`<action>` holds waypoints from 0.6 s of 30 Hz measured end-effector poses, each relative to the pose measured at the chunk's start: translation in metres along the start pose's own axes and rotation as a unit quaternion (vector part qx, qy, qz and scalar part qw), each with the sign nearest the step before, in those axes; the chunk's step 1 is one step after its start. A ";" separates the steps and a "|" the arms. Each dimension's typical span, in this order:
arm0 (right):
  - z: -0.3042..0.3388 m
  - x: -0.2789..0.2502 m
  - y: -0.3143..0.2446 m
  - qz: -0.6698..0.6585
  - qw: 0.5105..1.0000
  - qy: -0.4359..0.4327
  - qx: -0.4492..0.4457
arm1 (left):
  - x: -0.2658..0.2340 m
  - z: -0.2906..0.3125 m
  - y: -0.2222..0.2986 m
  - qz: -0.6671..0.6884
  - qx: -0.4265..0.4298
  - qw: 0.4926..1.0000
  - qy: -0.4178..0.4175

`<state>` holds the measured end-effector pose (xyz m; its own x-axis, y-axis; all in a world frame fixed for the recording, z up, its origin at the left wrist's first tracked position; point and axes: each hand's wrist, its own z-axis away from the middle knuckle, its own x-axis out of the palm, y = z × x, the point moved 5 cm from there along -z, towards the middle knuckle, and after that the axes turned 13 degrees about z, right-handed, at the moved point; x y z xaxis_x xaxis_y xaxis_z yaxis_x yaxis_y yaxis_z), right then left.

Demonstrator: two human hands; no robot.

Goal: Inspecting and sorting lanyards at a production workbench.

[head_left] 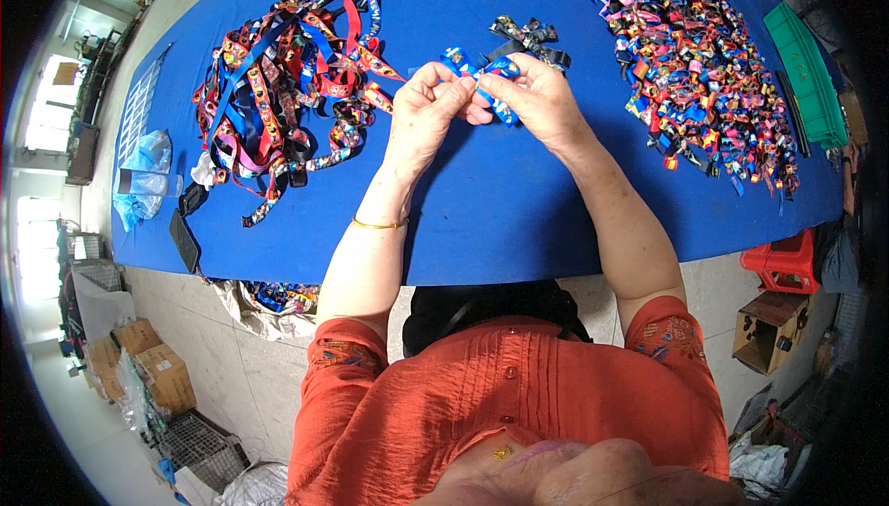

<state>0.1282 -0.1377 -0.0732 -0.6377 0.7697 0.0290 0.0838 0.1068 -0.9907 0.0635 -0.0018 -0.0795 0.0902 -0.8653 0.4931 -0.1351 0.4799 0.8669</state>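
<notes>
Above the blue-covered table [472, 228], a blue patterned ribbon [503, 68], looped like a bow, is pinched at its middle between my two hands. My left hand [431, 106] grips it from the left with thumb and fingers. From the right, my right hand [543, 103] closes on it, thumb almost touching the left thumb. The fingertips hide the exact fold at the centre. Just beyond my right hand lie several dark patterned bows [530, 36]. Left of my hands spreads a tangled heap of long printed ribbons [269, 89] in red, blue and black.
A dense mass of small colourful bows [694, 62] covers the table's right side, beside a green crate [806, 75]. Clear blue plastic bags [146, 177] lie at the left edge. A red stool [782, 261] and a wooden box [769, 330] stand at lower right.
</notes>
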 end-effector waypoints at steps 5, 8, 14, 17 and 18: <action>-0.001 -0.005 0.002 0.038 0.999 0.021 0.007 | 0.005 0.000 0.001 0.019 -0.007 1.000 -0.004; 0.000 -0.005 0.000 0.038 0.999 0.029 0.006 | 0.004 0.001 0.001 0.034 -0.016 0.999 -0.022; -0.003 -0.011 0.005 0.053 0.998 0.028 -0.001 | 0.008 0.001 0.001 0.037 -0.035 0.997 -0.066; -0.003 -0.008 0.003 0.057 0.998 0.030 0.001 | 0.007 0.000 0.000 0.033 -0.034 0.997 -0.068; -0.003 -0.008 0.002 0.041 0.999 0.028 0.007 | 0.007 0.000 0.000 0.033 -0.034 0.997 -0.063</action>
<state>0.1351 -0.1418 -0.0750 -0.5855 0.8094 -0.0455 0.1225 0.0328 -0.9919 0.0644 -0.0078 -0.0755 -0.0419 -0.8404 0.5403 -0.0684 0.5419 0.8376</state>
